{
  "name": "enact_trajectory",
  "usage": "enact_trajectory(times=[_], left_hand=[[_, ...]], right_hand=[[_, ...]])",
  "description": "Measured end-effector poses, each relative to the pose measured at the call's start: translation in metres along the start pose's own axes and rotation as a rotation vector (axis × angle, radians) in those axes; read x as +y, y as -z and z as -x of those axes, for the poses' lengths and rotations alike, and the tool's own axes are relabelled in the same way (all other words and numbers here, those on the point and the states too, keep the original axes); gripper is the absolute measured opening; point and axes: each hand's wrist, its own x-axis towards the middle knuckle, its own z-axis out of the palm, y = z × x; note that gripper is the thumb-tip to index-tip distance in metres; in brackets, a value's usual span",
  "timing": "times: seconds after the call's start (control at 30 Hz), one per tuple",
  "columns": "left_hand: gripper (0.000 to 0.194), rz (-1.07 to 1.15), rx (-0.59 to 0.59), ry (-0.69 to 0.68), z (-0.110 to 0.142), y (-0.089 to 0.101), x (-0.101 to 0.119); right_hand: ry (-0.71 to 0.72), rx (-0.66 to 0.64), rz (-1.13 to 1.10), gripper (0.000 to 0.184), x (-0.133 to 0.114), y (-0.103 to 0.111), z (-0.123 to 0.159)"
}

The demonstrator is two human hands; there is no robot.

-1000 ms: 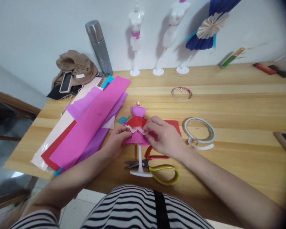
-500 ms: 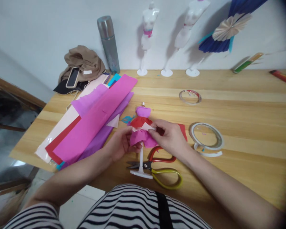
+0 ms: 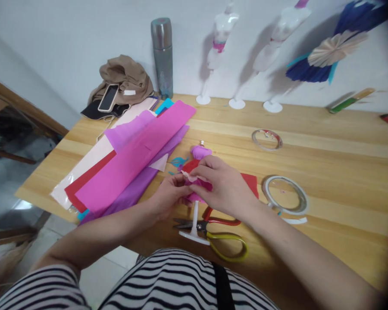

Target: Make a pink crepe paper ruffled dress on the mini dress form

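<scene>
A small mannequin on a white stand [image 3: 195, 217] wears a paper dress with a violet top [image 3: 200, 152], a red layer [image 3: 190, 165] and a pink skirt [image 3: 195, 196]. My left hand [image 3: 170, 192] is closed at the dress's left side, thumb and finger pinching the end of a pale pink paper strip [image 3: 189, 175] at the waist. From the right, my right hand [image 3: 223, 183] pinches the same strip and covers much of the dress. Behind the stand's foot lie scissors [image 3: 228, 247] with one red and one yellow handle.
Left lies a stack of coloured paper sheets [image 3: 136, 157]. Right are a tape roll [image 3: 305, 198], a thinner ring of tape [image 3: 267, 140] and red paper [image 3: 250, 183]. A flask [image 3: 163, 64], bare mannequins [image 3: 216, 56] and a blue-dressed one [image 3: 313, 71] stand along the wall.
My right hand has moved left across the dress, close to my left hand, and the pale strip is now bunched between them. The whole view has shifted slightly.
</scene>
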Motion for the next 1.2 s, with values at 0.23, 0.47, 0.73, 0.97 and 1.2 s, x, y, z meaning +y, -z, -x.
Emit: enact_trajectory(times=[0.23,0.47,0.73,0.97,1.2], left_hand=[[0.022,-0.052,0.031,-0.006,-0.001,0.000,-0.002],[0.009,0.006,0.056,0.099,0.001,-0.002,0.001],[0.025,0.094,-0.016,0.126,0.014,-0.009,0.007],[0.022,-0.001,0.021,0.060,0.015,-0.015,0.008],[0.027,0.080,0.025,0.035,0.015,-0.011,0.008]], right_hand=[[-0.132,-0.142,-0.061,0.020,0.016,-0.001,-0.017],[-0.169,-0.112,-0.242,0.019,0.029,0.002,-0.019],[-0.162,-0.121,-0.272,0.016,0.030,0.001,-0.019],[-0.179,-0.127,-0.316,0.018,0.031,0.004,-0.019],[-0.184,-0.117,-0.348,0.024,0.032,0.004,-0.020]])
